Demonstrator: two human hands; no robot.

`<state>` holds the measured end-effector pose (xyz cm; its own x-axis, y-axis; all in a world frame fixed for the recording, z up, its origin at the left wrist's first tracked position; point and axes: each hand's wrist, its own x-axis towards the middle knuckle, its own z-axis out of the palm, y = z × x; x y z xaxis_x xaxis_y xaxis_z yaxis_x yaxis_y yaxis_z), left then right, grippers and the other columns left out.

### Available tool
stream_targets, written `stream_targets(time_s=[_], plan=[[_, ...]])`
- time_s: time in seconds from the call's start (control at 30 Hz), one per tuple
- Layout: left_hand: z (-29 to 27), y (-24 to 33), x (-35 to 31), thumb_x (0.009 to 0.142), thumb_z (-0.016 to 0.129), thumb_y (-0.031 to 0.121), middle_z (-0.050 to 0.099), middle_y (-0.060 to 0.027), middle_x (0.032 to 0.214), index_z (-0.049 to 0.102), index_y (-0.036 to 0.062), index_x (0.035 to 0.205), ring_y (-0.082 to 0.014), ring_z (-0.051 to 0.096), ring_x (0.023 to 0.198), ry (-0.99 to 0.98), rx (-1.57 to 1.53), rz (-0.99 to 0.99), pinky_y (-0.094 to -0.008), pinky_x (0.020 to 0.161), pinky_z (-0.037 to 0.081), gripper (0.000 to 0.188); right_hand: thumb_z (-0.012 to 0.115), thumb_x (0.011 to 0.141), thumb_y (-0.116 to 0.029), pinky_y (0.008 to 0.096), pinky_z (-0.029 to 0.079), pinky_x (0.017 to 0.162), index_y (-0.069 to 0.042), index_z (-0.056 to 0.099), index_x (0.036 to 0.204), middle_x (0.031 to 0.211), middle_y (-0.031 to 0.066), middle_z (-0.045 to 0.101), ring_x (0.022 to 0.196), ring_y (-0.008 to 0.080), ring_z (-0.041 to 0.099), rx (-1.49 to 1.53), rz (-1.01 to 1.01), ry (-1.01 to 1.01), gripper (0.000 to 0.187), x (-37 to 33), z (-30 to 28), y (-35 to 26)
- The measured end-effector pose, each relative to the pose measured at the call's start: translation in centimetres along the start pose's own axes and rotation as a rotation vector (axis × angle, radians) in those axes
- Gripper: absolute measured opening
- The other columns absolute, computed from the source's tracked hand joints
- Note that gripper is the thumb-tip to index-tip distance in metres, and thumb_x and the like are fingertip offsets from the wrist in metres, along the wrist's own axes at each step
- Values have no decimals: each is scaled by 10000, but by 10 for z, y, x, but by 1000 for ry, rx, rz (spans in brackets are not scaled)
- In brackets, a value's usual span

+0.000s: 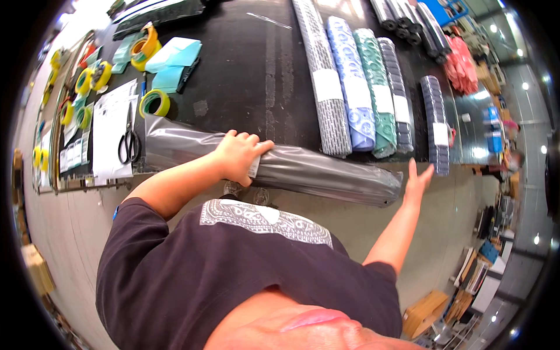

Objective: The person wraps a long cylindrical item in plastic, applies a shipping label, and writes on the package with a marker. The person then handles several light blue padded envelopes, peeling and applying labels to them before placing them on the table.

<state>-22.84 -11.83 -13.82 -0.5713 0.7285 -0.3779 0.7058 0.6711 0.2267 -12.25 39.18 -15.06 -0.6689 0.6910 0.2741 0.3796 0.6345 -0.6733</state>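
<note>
A long roll in a dark grey plastic bag (326,174) lies along the table's near edge, its right end sticking out past the edge. My left hand (240,156) is wrapped over its middle, and part of a white label shows under the palm. My right hand (417,184) is held out beyond the bag's right end, fingers apart and holding nothing. Closest to it is a dark blue roll with a white label (435,108); whether the fingertips touch that roll I cannot tell.
Labelled patterned rolls, grey (324,70), blue (350,70) and green (373,70), lie on the black table (233,70). Scissors (129,143), paper sheets (112,163) and yellow tape rolls (154,104) are at left. Black rolls (402,17) and a pink bundle (462,64) sit far right.
</note>
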Motion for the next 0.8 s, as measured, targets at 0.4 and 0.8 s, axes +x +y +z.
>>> stream_targets(time_s=[0.4, 0.8], plan=[[-22, 14, 188, 640, 892, 452, 220, -308, 1530, -84, 58, 1533, -436, 281, 1403, 403, -1304, -345, -465, 1120, 307, 1381, 884, 688, -286, 389, 303, 1118, -42, 137, 1538, 1517, 206, 279, 1366, 286, 338, 342, 104, -432, 1157, 99, 64, 100], [13, 41, 287, 573, 885, 326, 191, -249, 1523, 90, -52, 1510, -342, 183, 1444, 850, -1123, -275, -388, 1186, 190, 1286, 811, 677, -133, 403, 404, 1025, -19, 444, 1318, 1276, 139, 471, 1184, 273, 481, 492, -148, -14, 747, 68, 122, 93]])
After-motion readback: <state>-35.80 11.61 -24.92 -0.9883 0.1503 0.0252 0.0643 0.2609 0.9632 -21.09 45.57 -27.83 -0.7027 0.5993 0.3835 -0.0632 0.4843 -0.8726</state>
